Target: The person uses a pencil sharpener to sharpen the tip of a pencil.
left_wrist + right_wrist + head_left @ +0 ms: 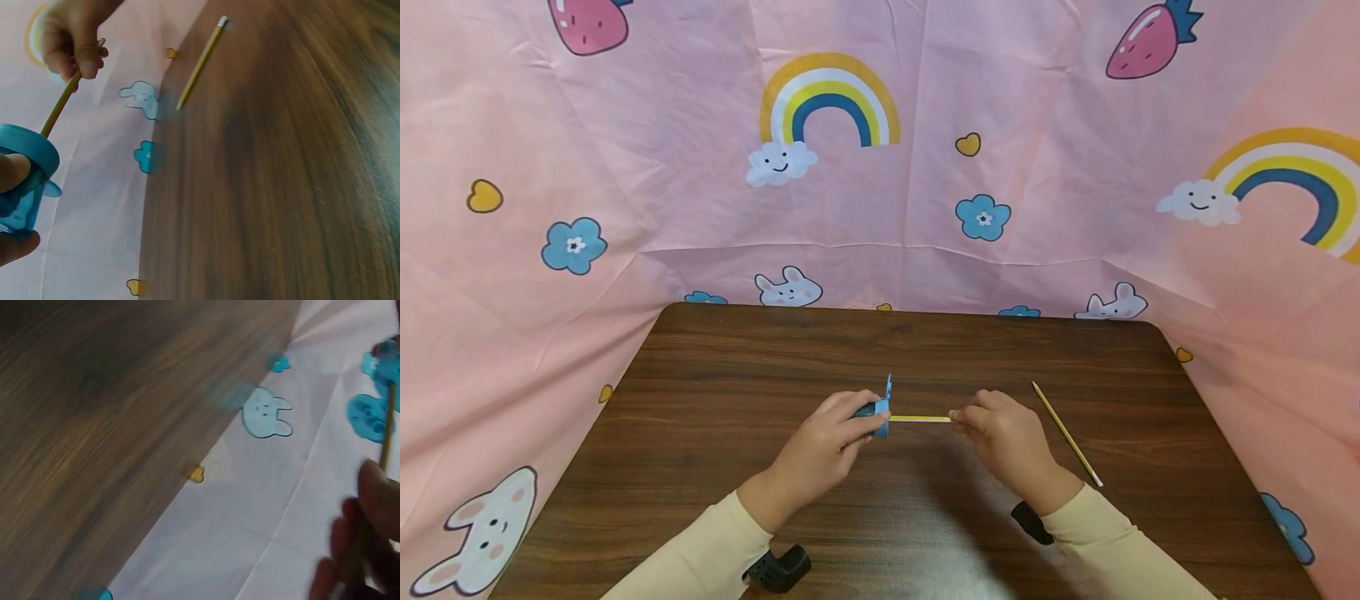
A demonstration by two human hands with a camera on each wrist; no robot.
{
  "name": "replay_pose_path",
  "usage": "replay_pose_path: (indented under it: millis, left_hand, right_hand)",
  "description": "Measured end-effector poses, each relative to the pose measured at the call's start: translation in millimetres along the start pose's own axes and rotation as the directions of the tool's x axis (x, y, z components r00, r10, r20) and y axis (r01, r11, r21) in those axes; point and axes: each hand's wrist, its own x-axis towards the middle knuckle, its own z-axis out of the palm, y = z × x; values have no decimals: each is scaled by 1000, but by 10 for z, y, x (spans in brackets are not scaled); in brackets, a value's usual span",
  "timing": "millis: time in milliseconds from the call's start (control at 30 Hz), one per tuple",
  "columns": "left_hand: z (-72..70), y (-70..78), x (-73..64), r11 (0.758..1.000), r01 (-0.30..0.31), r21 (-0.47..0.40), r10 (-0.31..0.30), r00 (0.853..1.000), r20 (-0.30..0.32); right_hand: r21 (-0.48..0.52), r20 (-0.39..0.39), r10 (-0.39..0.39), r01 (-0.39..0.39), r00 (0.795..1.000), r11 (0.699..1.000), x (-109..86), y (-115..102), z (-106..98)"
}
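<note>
My left hand [820, 446] grips a blue pencil sharpener [882, 419] with a see-through body, held on its side above the table. Its round flap lid [369, 419] stands open. A yellow pencil [921, 419] runs from the sharpener's mouth to my right hand [1009, 443], whose thumb and fingers pinch it near the eraser end. The pencil's tip is hidden inside the sharpener. In the left wrist view, thumb and finger hold the sharpener [31, 150] from two sides, and the pencil [59, 107] slants up out of it.
A second yellow pencil [1067, 435] lies on the brown wooden table [760, 358], right of my right hand. Behind the table hangs a pink printed cloth [865, 217]. Black wrist devices sit under the left sleeve [700, 542] and the right sleeve [1112, 542].
</note>
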Motion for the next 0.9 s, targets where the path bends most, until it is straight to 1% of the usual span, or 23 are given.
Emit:
replay_pose_path:
  millis: [33,67,100,133,167,200,233,267,300,333,367,400,433,533,567,633,700,767,800,833,867,900]
  left_hand:
    - [14,-6,-8,999,-37,17,37,999,-10]
    - [24,-9,-16,997,-66,31,67,998,-15]
    - [35,-11,-26,995,-92,41,92,996,-16]
    - [45,-12,-35,992,-114,57,115,993,-14]
    - [54,-14,-46,988,-137,69,139,990,-13]
    - [63,-14,-59,984,-156,81,158,987,-10]
    - [72,-16,-72,981,-173,92,174,985,-8]
    - [81,-17,-86,977,-186,100,188,982,-6]
    - [92,-20,-99,975,-198,106,200,980,-6]
    - [99,-22,-109,973,-203,111,205,979,-8]
    - [106,-28,-115,973,-204,109,207,978,-17]
    - [111,-33,-116,974,-201,105,205,978,-28]
    - [119,-37,-117,975,-197,102,202,979,-40]
    - [135,-52,-104,980,-180,89,187,979,-82]
    - [138,-59,-103,981,-176,85,183,979,-92]
    - [138,-74,-100,983,-167,78,175,980,-100]
    - [133,-86,-103,986,-148,72,155,983,-97]
    - [123,-97,-109,990,-125,70,131,987,-89]
    - [118,-101,-110,991,-112,69,118,989,-86]
    - [114,-105,-111,993,-101,69,106,991,-82]
    - [110,-106,-110,994,-90,68,96,992,-79]
    - [107,-108,-107,994,-85,65,90,993,-81]
  right_hand:
    - [31,59,36,-38,998,999,8,-2,-16]
    - [82,133,79,-90,988,993,17,0,-38]
    - [135,216,119,-150,969,979,28,8,-59]
    - [201,309,152,-220,939,955,43,22,-82]
    - [264,399,176,-297,900,918,59,40,-104]
    - [319,488,194,-380,851,868,75,65,-122]
    - [360,566,200,-459,799,812,94,91,-139]
    - [384,632,204,-531,748,755,113,117,-152]
    - [392,679,202,-581,706,713,132,138,-162]
    - [388,709,199,-610,676,690,149,154,-170]
    - [376,720,202,-618,664,690,170,163,-176]
    - [357,722,209,-614,660,704,188,165,-181]
    - [329,712,222,-597,666,732,201,157,-187]
    - [211,653,280,-524,704,825,223,102,-191]
    - [172,632,298,-505,715,846,224,77,-190]
    - [111,586,315,-459,747,881,207,31,-177]
    - [64,524,296,-384,799,921,173,1,-152]
    - [28,435,238,-278,868,960,129,-8,-115]
    - [13,381,196,-218,903,976,106,-2,-93]
    - [-5,323,150,-157,934,988,85,6,-71]
    - [-23,263,99,-96,960,995,64,19,-48]
    - [-37,207,50,-43,977,998,45,32,-26]
